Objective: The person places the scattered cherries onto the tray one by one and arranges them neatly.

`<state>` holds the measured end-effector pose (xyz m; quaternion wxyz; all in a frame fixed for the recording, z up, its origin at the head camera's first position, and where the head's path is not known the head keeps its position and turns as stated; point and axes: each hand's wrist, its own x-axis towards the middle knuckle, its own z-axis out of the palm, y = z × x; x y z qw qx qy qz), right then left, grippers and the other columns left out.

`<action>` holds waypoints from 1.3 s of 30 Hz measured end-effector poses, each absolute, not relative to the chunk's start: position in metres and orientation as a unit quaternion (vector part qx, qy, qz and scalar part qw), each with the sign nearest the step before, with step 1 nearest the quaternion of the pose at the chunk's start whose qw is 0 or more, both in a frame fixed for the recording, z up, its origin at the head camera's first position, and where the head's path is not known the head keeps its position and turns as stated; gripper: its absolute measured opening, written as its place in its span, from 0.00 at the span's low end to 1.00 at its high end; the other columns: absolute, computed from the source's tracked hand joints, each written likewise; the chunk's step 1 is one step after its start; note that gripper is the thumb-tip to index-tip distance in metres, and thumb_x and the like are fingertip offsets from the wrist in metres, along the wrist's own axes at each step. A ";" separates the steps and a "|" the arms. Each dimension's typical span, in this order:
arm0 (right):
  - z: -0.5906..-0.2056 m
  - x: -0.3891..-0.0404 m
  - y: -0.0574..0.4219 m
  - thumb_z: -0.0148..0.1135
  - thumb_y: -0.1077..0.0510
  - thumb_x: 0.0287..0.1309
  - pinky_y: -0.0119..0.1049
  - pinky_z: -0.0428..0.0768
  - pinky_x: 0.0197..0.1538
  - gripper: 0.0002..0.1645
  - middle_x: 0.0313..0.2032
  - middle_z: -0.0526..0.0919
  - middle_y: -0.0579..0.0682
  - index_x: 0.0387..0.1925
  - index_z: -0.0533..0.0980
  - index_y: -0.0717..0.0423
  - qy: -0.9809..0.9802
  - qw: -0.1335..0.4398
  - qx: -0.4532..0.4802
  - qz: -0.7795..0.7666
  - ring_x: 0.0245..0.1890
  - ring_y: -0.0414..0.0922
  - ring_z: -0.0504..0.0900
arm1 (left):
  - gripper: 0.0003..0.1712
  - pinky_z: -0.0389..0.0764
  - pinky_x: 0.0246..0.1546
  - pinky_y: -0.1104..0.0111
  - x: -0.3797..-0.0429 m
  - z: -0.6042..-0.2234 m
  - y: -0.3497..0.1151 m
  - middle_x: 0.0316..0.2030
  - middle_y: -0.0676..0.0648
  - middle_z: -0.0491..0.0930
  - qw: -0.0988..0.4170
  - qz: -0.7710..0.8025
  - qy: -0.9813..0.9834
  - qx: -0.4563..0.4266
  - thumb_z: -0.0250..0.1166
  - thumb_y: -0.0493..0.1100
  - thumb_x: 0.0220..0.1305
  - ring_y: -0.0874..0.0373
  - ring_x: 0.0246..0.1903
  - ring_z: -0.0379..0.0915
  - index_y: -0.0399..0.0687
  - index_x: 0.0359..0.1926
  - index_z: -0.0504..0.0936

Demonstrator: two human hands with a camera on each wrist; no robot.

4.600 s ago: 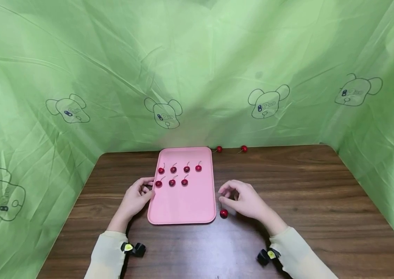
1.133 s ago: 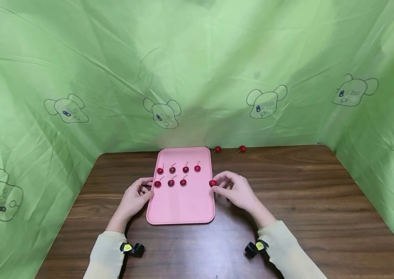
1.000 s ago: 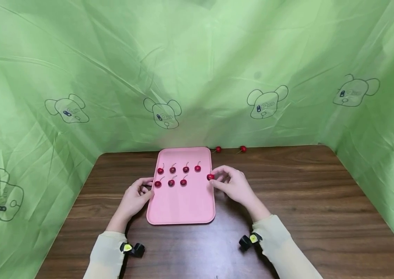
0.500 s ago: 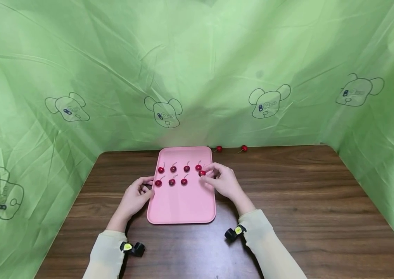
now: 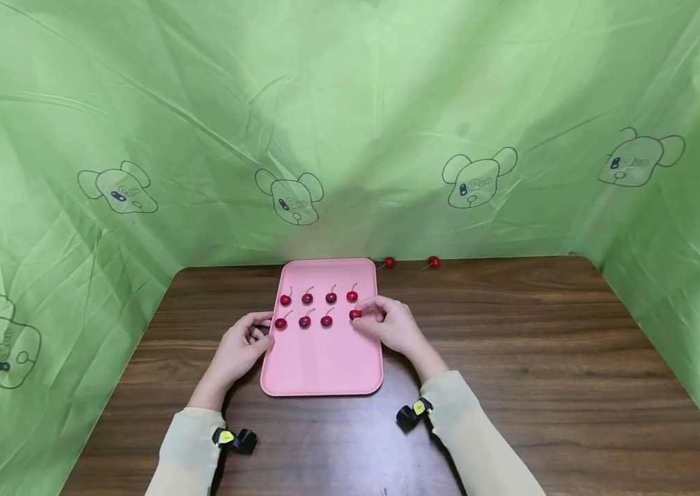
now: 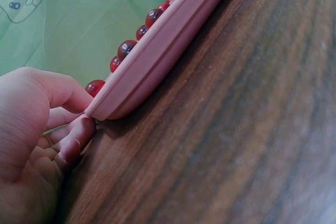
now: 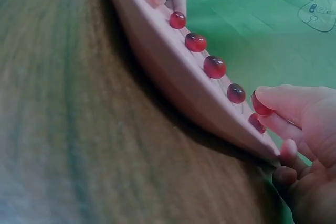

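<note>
My left hand [image 5: 238, 350] grips the left rim of a pink tray [image 5: 320, 365], thumb and fingers at its edge. In the left wrist view, fingertips of this hand [image 6: 39, 124] lie above and below the tray's rim. Between thumb and fingers, my right hand [image 5: 396, 331] pinches a red cherry [image 5: 355, 315] at the right end of the tray's nearer row. The right wrist view shows the pinched cherry [image 7: 260, 104] close over the tray. Further cherries with stems lie in two rows; one in the far row [image 5: 331, 297] is dark red.
Two more cherries lie on the wooden table [image 5: 542, 358] at its back edge, one beside the tray [image 5: 389, 262] and another [image 5: 433, 262] further right. Green cloth [image 5: 350, 124] printed with bear faces hangs behind and at both sides.
My right hand took the cherry from the table right of the tray and carried it left over the rim, then slightly nearer to me. My left hand stays at the tray's edge.
</note>
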<state>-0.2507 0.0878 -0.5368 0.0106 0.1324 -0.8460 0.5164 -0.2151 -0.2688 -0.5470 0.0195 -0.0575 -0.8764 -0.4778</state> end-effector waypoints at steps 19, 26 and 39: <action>-0.547 -0.251 0.086 0.83 0.50 0.58 0.44 0.76 0.50 0.15 0.44 0.91 0.39 0.47 0.91 0.43 -0.876 0.014 0.152 0.458 0.42 0.44 0.79 | 0.25 0.77 0.36 0.73 -0.215 -0.551 -0.271 0.49 0.42 0.87 0.032 -0.474 -0.877 -0.070 0.71 0.32 0.68 0.59 0.36 0.78 0.41 0.66 0.84; -0.546 -0.251 0.086 0.82 0.49 0.58 0.48 0.77 0.59 0.15 0.50 0.92 0.39 0.47 0.91 0.43 -0.876 0.011 0.162 0.455 0.51 0.47 0.83 | 0.25 0.77 0.36 0.73 -0.214 -0.549 -0.270 0.50 0.43 0.87 0.031 -0.470 -0.879 -0.066 0.71 0.32 0.67 0.59 0.37 0.78 0.41 0.65 0.84; -0.544 -0.250 0.088 0.83 0.50 0.59 0.49 0.77 0.63 0.17 0.50 0.92 0.40 0.49 0.91 0.45 -0.866 0.013 0.167 0.472 0.56 0.48 0.85 | 0.25 0.76 0.36 0.73 -0.216 -0.549 -0.268 0.50 0.42 0.87 0.028 -0.477 -0.876 -0.067 0.71 0.32 0.68 0.58 0.37 0.78 0.41 0.65 0.84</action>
